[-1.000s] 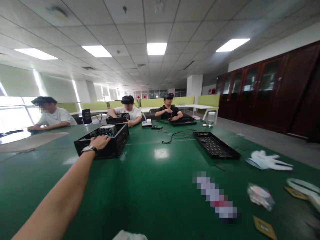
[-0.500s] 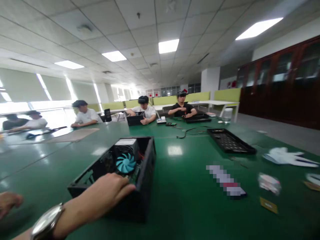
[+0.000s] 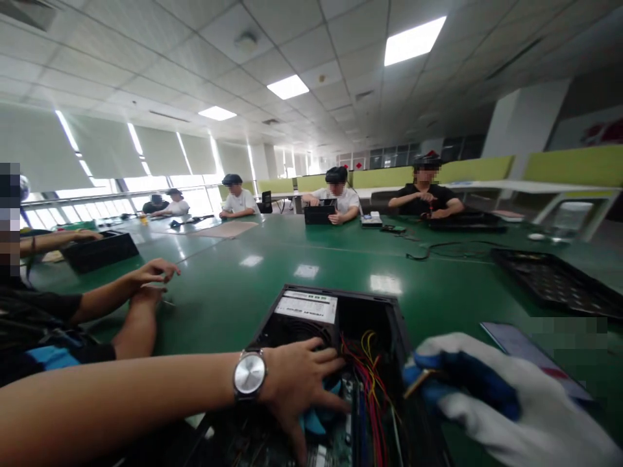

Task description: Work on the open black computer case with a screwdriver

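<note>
My bare left hand [image 3: 311, 373], with a silver watch [image 3: 249, 373] on the wrist, reaches into an open black computer case [image 3: 396, 318]. Its fingers are spread over the blue fan [image 3: 314, 423], covering most of it. Beside the fingers run red and yellow wires [image 3: 372, 370] and a circuit board [image 3: 349, 415]. The power supply [image 3: 306, 305], with a white label, sits at the case's far end. At the case's right wall is my right hand [image 3: 467, 383], in a white glove with blue palm coating. It pinches a thin gold-brown piece [image 3: 419, 383], whose kind is unclear.
A phone-like slab [image 3: 506, 347], partly blurred out, lies behind the glove. A black panel [image 3: 559, 279] is at the right, cables [image 3: 452, 246] farther back. At left, a neighbour's hands [image 3: 153, 275] rest over the green table [image 3: 219, 279]. Several other people work across it.
The view has swung left, and the case appears lower and nearer. My left hand has shifted from the case's near edge onto the fan. My gloved right hand has come into view with the piece.
</note>
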`<move>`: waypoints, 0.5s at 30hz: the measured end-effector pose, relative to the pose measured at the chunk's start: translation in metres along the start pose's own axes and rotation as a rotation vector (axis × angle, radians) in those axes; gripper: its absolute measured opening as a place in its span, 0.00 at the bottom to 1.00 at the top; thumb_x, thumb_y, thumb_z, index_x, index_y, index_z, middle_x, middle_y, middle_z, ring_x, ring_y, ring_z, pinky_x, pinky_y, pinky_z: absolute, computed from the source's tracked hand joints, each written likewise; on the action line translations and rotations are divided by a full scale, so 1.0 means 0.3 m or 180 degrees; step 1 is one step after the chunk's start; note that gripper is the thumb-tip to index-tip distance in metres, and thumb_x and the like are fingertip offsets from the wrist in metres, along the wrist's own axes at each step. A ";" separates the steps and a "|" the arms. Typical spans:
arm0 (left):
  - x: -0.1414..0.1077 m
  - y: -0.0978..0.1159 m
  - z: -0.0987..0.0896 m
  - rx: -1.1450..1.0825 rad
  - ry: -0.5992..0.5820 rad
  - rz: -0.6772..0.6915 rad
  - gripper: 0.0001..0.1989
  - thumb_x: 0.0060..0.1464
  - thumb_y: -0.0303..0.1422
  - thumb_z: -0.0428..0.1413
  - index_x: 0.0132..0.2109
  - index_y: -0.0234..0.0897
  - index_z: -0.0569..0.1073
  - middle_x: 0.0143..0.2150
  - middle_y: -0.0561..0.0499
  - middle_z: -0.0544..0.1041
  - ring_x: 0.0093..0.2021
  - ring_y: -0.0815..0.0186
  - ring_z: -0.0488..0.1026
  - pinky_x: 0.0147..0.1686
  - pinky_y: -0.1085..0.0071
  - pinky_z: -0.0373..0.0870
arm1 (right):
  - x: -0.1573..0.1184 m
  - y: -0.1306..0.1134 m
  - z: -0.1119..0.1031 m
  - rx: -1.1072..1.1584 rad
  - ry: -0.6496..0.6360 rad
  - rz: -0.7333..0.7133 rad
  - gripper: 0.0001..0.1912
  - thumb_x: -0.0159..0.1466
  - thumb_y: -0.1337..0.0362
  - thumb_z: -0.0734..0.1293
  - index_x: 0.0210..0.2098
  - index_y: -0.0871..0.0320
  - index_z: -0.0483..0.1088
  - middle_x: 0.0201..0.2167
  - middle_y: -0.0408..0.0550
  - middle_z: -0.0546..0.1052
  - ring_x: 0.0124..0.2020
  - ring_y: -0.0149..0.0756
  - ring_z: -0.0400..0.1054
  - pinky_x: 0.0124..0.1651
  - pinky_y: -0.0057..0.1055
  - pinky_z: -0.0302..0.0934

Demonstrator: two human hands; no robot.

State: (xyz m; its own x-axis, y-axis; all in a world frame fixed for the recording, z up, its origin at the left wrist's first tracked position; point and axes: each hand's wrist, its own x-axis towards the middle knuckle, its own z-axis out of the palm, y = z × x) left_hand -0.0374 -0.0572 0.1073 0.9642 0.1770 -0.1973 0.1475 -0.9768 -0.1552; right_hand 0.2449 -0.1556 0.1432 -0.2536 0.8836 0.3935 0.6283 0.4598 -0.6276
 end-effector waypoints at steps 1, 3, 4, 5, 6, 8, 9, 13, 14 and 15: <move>0.014 0.012 0.005 0.0093 -0.0107 -0.0013 0.50 0.38 0.56 0.69 0.67 0.50 0.65 0.69 0.35 0.62 0.65 0.41 0.62 0.60 0.44 0.60 | 0.044 -0.016 0.012 0.0098 -0.0264 -0.0119 0.09 0.62 0.62 0.67 0.42 0.49 0.75 0.33 0.45 0.79 0.33 0.34 0.74 0.36 0.29 0.67; 0.027 0.020 -0.007 0.0302 -0.0258 0.0012 0.50 0.33 0.51 0.72 0.65 0.51 0.67 0.66 0.35 0.65 0.64 0.40 0.63 0.58 0.43 0.61 | 0.112 -0.035 0.035 0.0172 -0.0850 -0.0383 0.10 0.62 0.68 0.65 0.40 0.49 0.75 0.34 0.41 0.79 0.33 0.32 0.73 0.38 0.27 0.65; 0.023 0.017 -0.024 0.0386 -0.0275 0.0042 0.49 0.32 0.49 0.73 0.64 0.51 0.68 0.65 0.36 0.66 0.63 0.40 0.63 0.56 0.44 0.63 | 0.136 -0.036 0.045 0.0122 -0.1056 -0.0497 0.12 0.62 0.70 0.64 0.40 0.49 0.76 0.36 0.41 0.79 0.35 0.32 0.73 0.40 0.27 0.65; 0.009 0.010 -0.048 0.0415 -0.0245 0.0072 0.49 0.32 0.48 0.74 0.63 0.51 0.69 0.64 0.36 0.67 0.61 0.40 0.65 0.54 0.45 0.65 | 0.154 -0.030 0.055 0.0061 -0.1210 -0.0587 0.13 0.62 0.71 0.64 0.40 0.49 0.76 0.38 0.43 0.80 0.38 0.34 0.74 0.43 0.28 0.65; -0.015 0.003 -0.079 0.0376 -0.0179 0.0100 0.48 0.32 0.49 0.73 0.63 0.50 0.69 0.63 0.36 0.68 0.59 0.39 0.66 0.52 0.46 0.67 | 0.169 -0.020 0.068 -0.0008 -0.1310 -0.0624 0.15 0.61 0.72 0.64 0.41 0.49 0.77 0.40 0.44 0.80 0.42 0.35 0.74 0.47 0.29 0.65; -0.088 -0.001 -0.159 0.0131 0.0009 0.0055 0.49 0.36 0.52 0.71 0.66 0.48 0.67 0.62 0.35 0.67 0.58 0.40 0.67 0.53 0.47 0.68 | 0.193 0.006 0.106 -0.0159 -0.1334 -0.0654 0.17 0.60 0.73 0.65 0.44 0.50 0.78 0.44 0.48 0.80 0.46 0.38 0.74 0.53 0.33 0.64; -0.131 0.006 -0.205 -0.0028 0.0091 -0.0022 0.49 0.39 0.52 0.69 0.68 0.48 0.65 0.63 0.35 0.66 0.58 0.40 0.67 0.55 0.47 0.67 | 0.205 0.016 0.136 -0.0245 -0.1326 -0.0669 0.18 0.58 0.74 0.65 0.45 0.51 0.78 0.44 0.49 0.80 0.46 0.39 0.74 0.53 0.33 0.64; -0.269 0.098 -0.368 -0.0483 0.0141 -0.0615 0.47 0.44 0.47 0.69 0.70 0.56 0.61 0.68 0.41 0.61 0.64 0.39 0.63 0.64 0.45 0.61 | 0.263 -0.015 0.342 -0.0629 -0.1677 -0.0803 0.12 0.51 0.74 0.72 0.34 0.55 0.79 0.33 0.48 0.81 0.37 0.39 0.76 0.45 0.31 0.67; -0.286 0.129 -0.393 -0.0556 0.0125 -0.0756 0.47 0.43 0.44 0.69 0.70 0.58 0.61 0.68 0.43 0.61 0.65 0.39 0.63 0.65 0.44 0.59 | 0.282 -0.039 0.401 -0.0673 -0.1736 -0.0818 0.10 0.48 0.73 0.74 0.30 0.55 0.78 0.30 0.47 0.80 0.34 0.39 0.76 0.43 0.30 0.68; -0.295 0.159 -0.409 -0.0612 0.0120 -0.0857 0.46 0.43 0.41 0.70 0.69 0.61 0.62 0.69 0.45 0.62 0.65 0.39 0.63 0.65 0.43 0.59 | 0.302 -0.064 0.453 -0.0700 -0.1747 -0.0821 0.11 0.45 0.73 0.76 0.26 0.55 0.77 0.28 0.46 0.80 0.33 0.40 0.76 0.41 0.30 0.68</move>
State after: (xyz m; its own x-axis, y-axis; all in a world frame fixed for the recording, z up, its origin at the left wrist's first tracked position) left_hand -0.0887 -0.1343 0.2362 0.8919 0.4307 -0.1376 0.4335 -0.9011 -0.0107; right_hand 0.1099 -0.0726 0.0995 -0.7195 0.6903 0.0758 0.6180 0.6863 -0.3834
